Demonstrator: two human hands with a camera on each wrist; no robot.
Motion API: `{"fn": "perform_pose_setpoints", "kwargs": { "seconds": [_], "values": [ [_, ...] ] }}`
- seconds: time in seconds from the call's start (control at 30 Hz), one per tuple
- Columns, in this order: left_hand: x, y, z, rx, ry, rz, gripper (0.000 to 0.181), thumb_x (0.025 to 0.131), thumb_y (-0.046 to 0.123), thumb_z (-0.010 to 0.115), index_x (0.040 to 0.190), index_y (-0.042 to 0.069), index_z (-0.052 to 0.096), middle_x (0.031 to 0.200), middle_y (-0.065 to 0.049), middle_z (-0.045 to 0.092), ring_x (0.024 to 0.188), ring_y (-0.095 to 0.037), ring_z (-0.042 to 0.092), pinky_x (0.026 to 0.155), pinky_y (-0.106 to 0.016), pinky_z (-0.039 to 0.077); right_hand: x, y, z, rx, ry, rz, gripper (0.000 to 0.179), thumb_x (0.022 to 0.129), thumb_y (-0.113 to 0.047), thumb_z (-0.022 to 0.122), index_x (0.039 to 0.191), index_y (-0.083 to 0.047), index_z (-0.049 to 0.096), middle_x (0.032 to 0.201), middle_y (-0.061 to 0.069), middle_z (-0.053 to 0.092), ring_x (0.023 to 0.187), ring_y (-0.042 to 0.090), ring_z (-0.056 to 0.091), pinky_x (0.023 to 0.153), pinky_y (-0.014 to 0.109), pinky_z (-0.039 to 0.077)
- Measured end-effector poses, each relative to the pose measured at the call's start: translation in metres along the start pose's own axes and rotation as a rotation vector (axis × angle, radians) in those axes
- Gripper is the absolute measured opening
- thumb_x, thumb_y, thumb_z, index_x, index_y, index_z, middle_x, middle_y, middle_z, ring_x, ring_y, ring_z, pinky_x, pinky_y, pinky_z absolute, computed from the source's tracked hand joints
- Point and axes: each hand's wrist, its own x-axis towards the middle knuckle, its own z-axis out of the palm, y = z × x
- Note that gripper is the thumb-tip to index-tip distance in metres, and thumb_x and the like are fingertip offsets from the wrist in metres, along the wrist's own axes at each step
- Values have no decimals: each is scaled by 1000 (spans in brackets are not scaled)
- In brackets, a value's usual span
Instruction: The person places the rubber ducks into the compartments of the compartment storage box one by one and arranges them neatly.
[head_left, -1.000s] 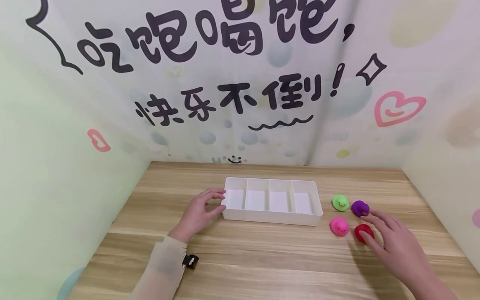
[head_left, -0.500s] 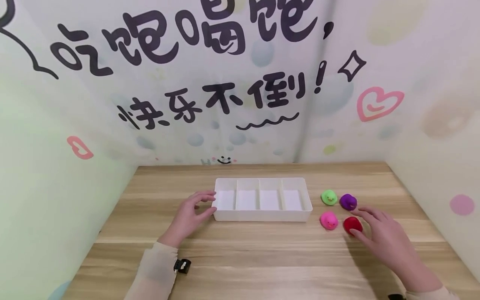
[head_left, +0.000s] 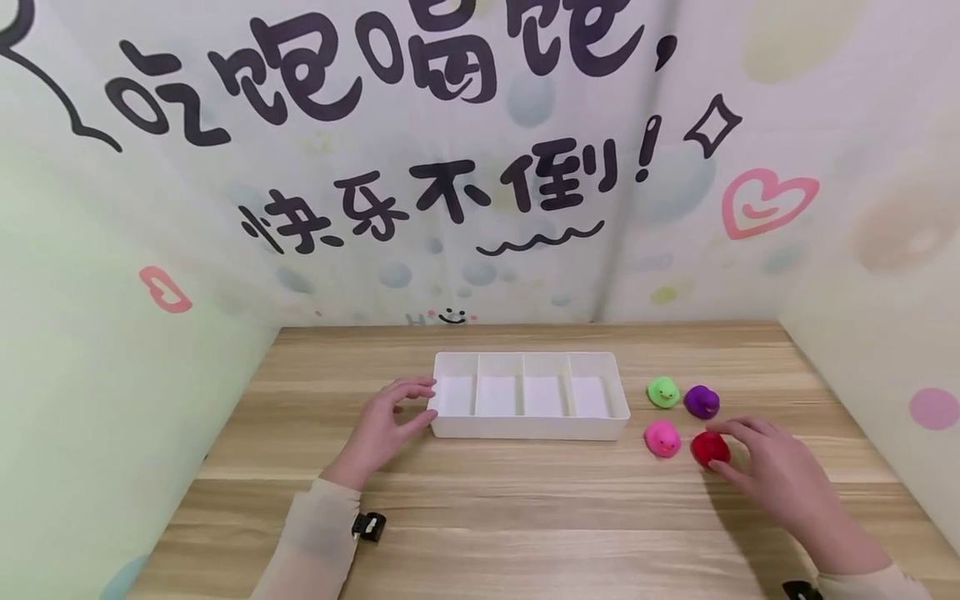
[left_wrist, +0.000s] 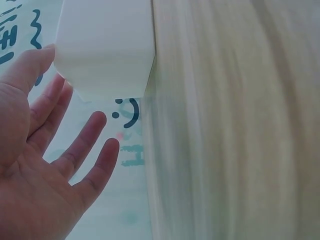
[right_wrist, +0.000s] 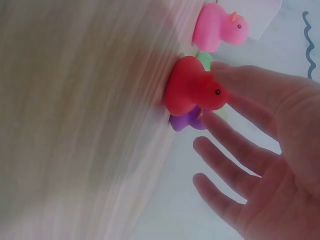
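A white tray (head_left: pixel 528 427) with several compartments in a row stands on the wooden table. My left hand (head_left: pixel 385 429) is at its left end; thumb and fingertips touch the end wall, and the fingers are loosely extended in the left wrist view. On the right, my right hand (head_left: pixel 783 475) pinches a red rubber duck (right_wrist: pixel 187 87) by the head between thumb and index finger, the other fingers spread apart. The duck still sits on the table. Near it are a pink duck (head_left: pixel 663 438), a purple duck (head_left: pixel 702 402) and a green duck (head_left: pixel 663 392).
The wooden table (head_left: pixel 480 517) meets a printed back wall (head_left: pixel 480 283) with black lettering behind the tray. Pale side walls bound it at left and right. The ducks stand close together, just right of the tray.
My right thumb and index finger have closed in on the red duck's head. The left hand stays at the tray's end. The head view has shifted slightly.
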Motion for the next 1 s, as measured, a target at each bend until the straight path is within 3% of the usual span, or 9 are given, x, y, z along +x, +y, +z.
{"fn": "perform_pose_setpoints", "kwargs": {
  "seconds": [0.2,0.53,0.7,1.0],
  "values": [
    [2,0,0,-11,-11,-18,28,94,21,77,120,12,71,144,1,63,134,-28,58,99,-55,53,1,0,3,10,11,-13,38,66,-13,96,99,-14,77,100,7,73,93,36,69,78,56,57],
    [1,0,-1,-13,-8,-4,27,94,20,78,118,12,72,143,1,64,132,-28,58,97,-57,52,-1,-1,-1,28,-19,46,30,73,-16,92,99,-16,77,100,5,74,88,29,69,71,45,57],
    [2,0,0,-22,-6,2,26,93,21,79,117,15,72,142,2,64,133,-28,58,97,-57,52,0,-3,-3,34,9,44,32,72,-16,93,99,-17,77,96,2,75,87,27,70,69,42,57],
    [1,-3,0,-25,-6,-21,27,92,20,80,117,15,72,142,2,65,135,-28,56,100,-57,51,8,-14,-7,31,131,-38,34,68,-18,95,96,-18,75,92,0,74,86,28,69,68,45,56]
  ]
}}
